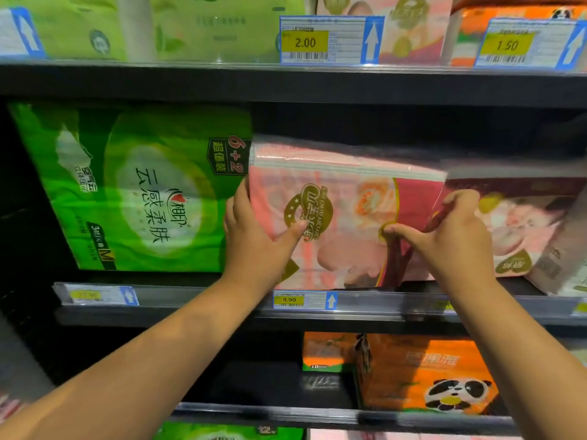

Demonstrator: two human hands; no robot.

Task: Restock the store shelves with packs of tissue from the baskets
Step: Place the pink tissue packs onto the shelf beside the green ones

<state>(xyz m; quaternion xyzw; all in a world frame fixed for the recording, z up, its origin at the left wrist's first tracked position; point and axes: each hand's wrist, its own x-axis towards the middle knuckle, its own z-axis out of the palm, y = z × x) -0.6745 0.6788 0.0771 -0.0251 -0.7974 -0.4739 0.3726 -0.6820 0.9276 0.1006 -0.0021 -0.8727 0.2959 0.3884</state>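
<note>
A large pink tissue pack [343, 217] with a gold emblem stands on the middle shelf [190, 312], tilted slightly. My left hand [254, 242] grips its left edge, thumb across the front and fingers behind. My right hand [454, 236] holds the pack's right edge, fingers curled over it where it meets a second pink pack [524, 230]. A big green tissue pack [139, 192] leans just left of my left hand.
The shelf above holds green, pink and orange packs behind price tags, one price tag [324, 39] reading 2.00. Below, an orange panda pack [428, 376] sits at the right, with a dark gap to its left. A price tag [305, 300] reads 9.90.
</note>
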